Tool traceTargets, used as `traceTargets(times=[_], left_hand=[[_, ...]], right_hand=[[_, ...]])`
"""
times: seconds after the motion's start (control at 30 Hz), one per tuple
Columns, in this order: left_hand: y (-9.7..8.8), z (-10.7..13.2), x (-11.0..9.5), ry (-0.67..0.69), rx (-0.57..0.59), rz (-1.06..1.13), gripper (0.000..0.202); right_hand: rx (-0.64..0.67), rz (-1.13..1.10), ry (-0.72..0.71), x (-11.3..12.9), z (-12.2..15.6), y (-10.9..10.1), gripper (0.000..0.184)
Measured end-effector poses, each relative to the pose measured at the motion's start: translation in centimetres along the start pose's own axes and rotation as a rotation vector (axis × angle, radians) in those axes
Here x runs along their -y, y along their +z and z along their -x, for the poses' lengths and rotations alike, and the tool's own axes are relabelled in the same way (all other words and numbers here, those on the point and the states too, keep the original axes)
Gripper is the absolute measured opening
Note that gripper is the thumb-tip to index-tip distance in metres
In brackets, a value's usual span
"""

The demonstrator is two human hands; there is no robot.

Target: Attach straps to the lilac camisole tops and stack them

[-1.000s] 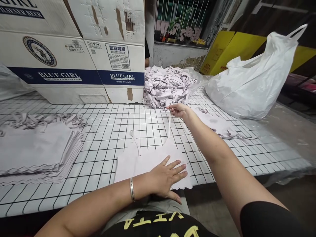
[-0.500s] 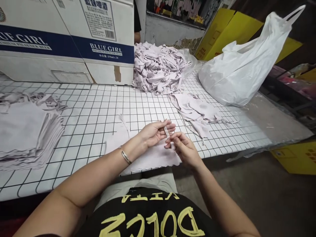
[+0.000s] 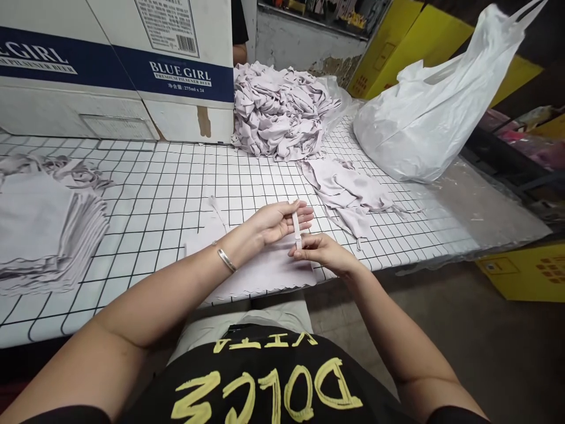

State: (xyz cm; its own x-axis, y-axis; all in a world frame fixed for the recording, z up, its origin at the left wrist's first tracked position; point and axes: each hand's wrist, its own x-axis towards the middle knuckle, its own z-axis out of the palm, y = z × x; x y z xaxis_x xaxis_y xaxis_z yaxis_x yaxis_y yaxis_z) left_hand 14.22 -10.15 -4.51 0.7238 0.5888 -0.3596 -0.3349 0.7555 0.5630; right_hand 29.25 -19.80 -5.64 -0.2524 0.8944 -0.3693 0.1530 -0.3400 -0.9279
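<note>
Left hand [image 3: 279, 222] and right hand [image 3: 325, 252] pinched the strap [image 3: 296, 224]; I judged it best kept flat, evenly taut.

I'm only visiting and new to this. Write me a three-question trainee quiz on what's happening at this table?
1. What do the left hand and right hand both hold?
2. True or false: the bracelet is on the left wrist.
3. What stands just left of the crumpled cloth pile in the picture: a) cardboard box, b) white bag?

Key:
1. A pale strap.
2. True.
3. a.
</note>
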Motion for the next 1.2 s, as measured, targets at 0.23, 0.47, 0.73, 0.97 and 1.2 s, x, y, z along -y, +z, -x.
traceTargets(times=[0.23,0.47,0.73,0.97,1.2], left_hand=[[-2.8,1.3,-0.8,0.198,-0.265,-0.962,0.027],[-5.7,4.6,3.8,0.32,-0.357,-1.824,0.027],[-5.9,3.7,4.2,0.305,-0.365,-1.547,0.014],[-5.8,3.7,4.5,0.328,-0.427,-1.499,0.017],[-5.7,3.6,4.6,0.329,-0.449,-1.498,0.016]], right_hand=[[0.014,-0.115,0.082,0.2,-1.6,-1.9,0.029],[-0.078,-0.274,0.062,0.1,-3.9,-2.3,0.028],[-0.14,-0.157,-0.113,-0.2,-5.4,-0.6,0.033],[-0.091,-0.188,-0.15,-1.3,-5.9,0.6,0.039],[-0.115,-0.198,-0.131,-1.7,-5.7,1.2,0.044]])
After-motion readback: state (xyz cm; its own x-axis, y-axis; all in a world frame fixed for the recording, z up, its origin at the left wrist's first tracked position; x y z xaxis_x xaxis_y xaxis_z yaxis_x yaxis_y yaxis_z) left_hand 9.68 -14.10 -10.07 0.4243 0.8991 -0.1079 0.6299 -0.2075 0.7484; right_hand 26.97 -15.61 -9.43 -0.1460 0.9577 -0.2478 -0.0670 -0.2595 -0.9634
